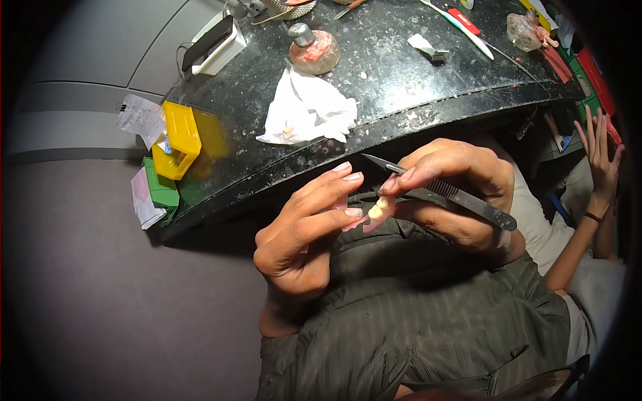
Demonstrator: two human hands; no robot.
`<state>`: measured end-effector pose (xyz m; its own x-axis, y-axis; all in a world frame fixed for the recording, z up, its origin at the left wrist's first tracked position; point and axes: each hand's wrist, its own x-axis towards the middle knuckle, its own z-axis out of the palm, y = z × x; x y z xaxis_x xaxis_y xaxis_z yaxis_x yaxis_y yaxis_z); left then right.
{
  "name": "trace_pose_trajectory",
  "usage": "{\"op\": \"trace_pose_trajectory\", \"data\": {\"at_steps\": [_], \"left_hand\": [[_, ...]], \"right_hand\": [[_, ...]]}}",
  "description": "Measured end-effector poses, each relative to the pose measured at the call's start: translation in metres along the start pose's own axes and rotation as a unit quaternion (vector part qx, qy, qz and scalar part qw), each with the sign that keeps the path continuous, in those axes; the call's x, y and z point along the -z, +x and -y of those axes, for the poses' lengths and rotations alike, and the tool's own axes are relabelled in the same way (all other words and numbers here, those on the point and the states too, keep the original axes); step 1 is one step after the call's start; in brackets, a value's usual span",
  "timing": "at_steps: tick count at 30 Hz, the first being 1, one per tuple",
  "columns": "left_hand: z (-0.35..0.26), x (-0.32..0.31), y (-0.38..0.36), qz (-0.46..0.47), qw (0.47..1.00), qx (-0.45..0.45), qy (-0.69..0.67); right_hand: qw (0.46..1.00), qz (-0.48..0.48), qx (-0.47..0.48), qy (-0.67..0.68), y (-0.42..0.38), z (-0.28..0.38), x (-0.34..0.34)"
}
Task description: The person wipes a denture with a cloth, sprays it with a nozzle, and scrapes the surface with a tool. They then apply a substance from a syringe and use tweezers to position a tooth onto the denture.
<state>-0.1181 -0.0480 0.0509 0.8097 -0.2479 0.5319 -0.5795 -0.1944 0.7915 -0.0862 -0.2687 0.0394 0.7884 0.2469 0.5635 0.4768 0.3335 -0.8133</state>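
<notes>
Between my two hands, in front of my torso, is a small denture [376, 212] with a pink base and a few yellowish-white teeth. My left hand [297, 230] has its fingers bent around the pink part at the left side. My right hand [468, 170] carries a scalpel [483, 206] with a ribbed grey handle, lying across the fingers with its blade pointing up and left. The thumb and index tip of that hand are right at the denture's teeth. Part of the denture is hidden behind my fingers.
On the dark speckled bench [381, 100] lie a crumpled white tissue [307, 107], a metal-capped glass burner [314, 55] and a toothbrush [468, 33]. Yellow [190, 137] and green [160, 184] bins hang at the left edge. Another person's raised hand [602, 160] is at right.
</notes>
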Motion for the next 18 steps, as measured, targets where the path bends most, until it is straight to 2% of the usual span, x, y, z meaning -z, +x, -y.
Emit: {"op": "trace_pose_trajectory", "data": {"at_steps": [4,7,13,15,18], "left_hand": [[-0.0042,-0.0035,-0.0013,-0.012,1.0,0.015,-0.002],[-0.0019,0.0001,-0.0017,0.01,1.0,-0.01,0.017],[-0.0002,0.0027,0.0,0.025,0.989,-0.075,0.126],[-0.0005,0.0009,0.0002,0.025,0.969,-0.121,0.213],[-0.0017,0.0018,0.0012,0.037,0.961,-0.132,0.242]], "right_hand": [[0.999,-0.009,-0.019,0.032,-0.0023,-0.0019,-0.0003],[0.999,-0.009,-0.022,0.029,-0.0028,-0.0045,0.0009],[0.997,-0.011,-0.047,0.061,-0.0026,-0.0007,-0.0009],[0.997,-0.018,-0.048,0.055,-0.0036,-0.0035,-0.0009],[0.998,-0.016,-0.043,0.042,-0.0047,-0.0084,0.003]]}}
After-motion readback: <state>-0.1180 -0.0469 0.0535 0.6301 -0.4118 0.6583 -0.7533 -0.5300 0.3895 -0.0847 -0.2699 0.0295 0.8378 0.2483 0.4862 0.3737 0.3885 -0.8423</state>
